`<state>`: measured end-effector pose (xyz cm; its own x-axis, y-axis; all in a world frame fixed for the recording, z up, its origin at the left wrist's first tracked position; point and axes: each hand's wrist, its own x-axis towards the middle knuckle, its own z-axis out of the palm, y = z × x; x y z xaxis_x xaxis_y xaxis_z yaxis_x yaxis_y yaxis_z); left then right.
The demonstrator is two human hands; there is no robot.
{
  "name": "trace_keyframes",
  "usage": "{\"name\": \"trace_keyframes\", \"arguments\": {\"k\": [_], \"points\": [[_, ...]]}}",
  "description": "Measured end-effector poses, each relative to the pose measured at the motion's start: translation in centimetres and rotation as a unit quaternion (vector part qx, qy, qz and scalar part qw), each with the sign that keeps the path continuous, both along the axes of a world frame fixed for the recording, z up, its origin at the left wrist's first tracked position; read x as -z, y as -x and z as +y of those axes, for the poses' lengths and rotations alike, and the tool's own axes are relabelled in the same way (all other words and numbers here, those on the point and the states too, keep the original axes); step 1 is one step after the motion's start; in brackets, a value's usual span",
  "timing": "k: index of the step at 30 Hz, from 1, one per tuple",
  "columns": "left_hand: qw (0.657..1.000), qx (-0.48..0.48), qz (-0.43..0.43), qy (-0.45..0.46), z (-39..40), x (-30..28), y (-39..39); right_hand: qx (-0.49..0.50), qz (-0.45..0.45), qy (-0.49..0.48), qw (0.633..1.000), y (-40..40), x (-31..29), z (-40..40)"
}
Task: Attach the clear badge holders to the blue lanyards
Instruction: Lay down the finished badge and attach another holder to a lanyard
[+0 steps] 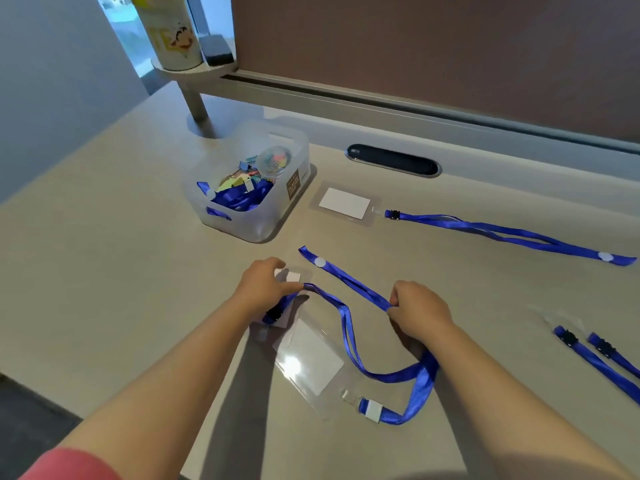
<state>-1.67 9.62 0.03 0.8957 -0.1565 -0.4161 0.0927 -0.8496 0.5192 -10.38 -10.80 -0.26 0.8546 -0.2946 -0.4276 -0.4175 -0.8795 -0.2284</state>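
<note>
Just in front of the clear plastic bin (256,216), toward the person, both hands are working on one blue lanyard (349,327) that is lying across the beige desk (104,271). The left hand (265,289) is pinching the strap between thumb and fingertips, and it is resting over a clear badge holder (291,277) with a white card showing under the fingers. The right hand (417,311), farther from the bin and off to the right, is curling its fingers around the doubled strap. From there the strap is looping down toward the person and is ending in a white clip joined to a second clear badge holder (311,362), which is lying flat nearer the person than the bin, between the two forearms.

Right beside the bin, on its right, a finished badge holder (344,203) is sitting flat with its own lanyard (512,233) stretching away to the right. Well away from the bin, at the desk's right edge, two more lanyard ends (588,355) with black clips are lying side by side. Inside the bin, blue straps and coloured clips are piling together. Behind the bin, a patterned cup (173,32) is standing on a small raised shelf.
</note>
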Motion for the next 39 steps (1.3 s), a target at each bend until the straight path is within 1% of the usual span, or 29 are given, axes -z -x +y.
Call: {"name": "trace_keyframes", "arguments": {"k": [2, 3, 7, 9, 10, 13, 15, 17, 20, 23, 25, 29, 34, 36, 39], "points": [[0.998, -0.058, 0.001, 0.024, 0.0, 0.2, -0.1, 0.006, 0.008, 0.006, 1.0, -0.4, 0.0, -0.1], [0.997, -0.079, -0.003, 0.018, -0.1, 0.3, -0.2, 0.006, 0.009, 0.005, 1.0, -0.5, 0.0, 0.0], [0.989, -0.112, -0.013, -0.096, -0.8, 0.7, -0.1, -0.001, 0.002, -0.015, 1.0, -0.9, -0.1, 0.6], [0.984, -0.132, 0.011, -0.116, -1.4, 0.7, 0.1, -0.003, -0.004, -0.022, 1.0, -1.0, -0.2, 0.8], [0.983, -0.147, 0.026, -0.105, -1.8, 0.8, 0.1, -0.003, -0.007, -0.022, 1.0, -1.0, -0.3, 0.8], [0.982, -0.175, 0.057, -0.046, -2.6, 1.2, 0.1, 0.002, -0.012, -0.025, 1.0, -1.1, -0.3, 0.7], [0.987, -0.145, 0.062, -0.025, -3.0, 1.1, 0.1, 0.007, -0.02, -0.032, 0.999, -1.0, -0.4, 0.6], [0.99, -0.129, 0.059, 0.02, -3.3, 0.7, 0.0, 0.014, -0.033, -0.048, 0.998, -1.0, -0.6, 0.5], [0.984, -0.114, 0.037, 0.13, -3.7, -0.3, -0.4, 0.035, -0.063, -0.091, 0.993, -1.2, -1.3, 0.3], [0.976, -0.091, 0.015, 0.199, -4.2, -2.3, -1.1, 0.055, -0.105, -0.132, 0.984, -1.6, -2.3, 0.1], [0.966, -0.077, 0.013, 0.246, -4.8, -4.2, -1.5, 0.074, -0.13, -0.177, 0.973, -2.0, -3.2, 0.1], [0.946, -0.05, 0.018, 0.32, -6.1, -7.5, -1.9, 0.114, -0.167, -0.3, 0.932, -2.6, -5.7, -0.2], [0.916, -0.048, 0.036, 0.397, -7.9, -10.1, -2.0, 0.104, -0.176, -0.347, 0.915, -2.7, -8.3, -0.8], [0.909, -0.062, 0.034, 0.411, -8.4, -10.5, -2.0, 0.115, -0.191, -0.359, 0.906, -2.8, -8.8, -0.8], [0.902, -0.076, 0.028, 0.425, -8.8, -11.1, -2.0, 0.147, -0.229, -0.384, 0.882, -3.0, -9.7, -1.0]]}}
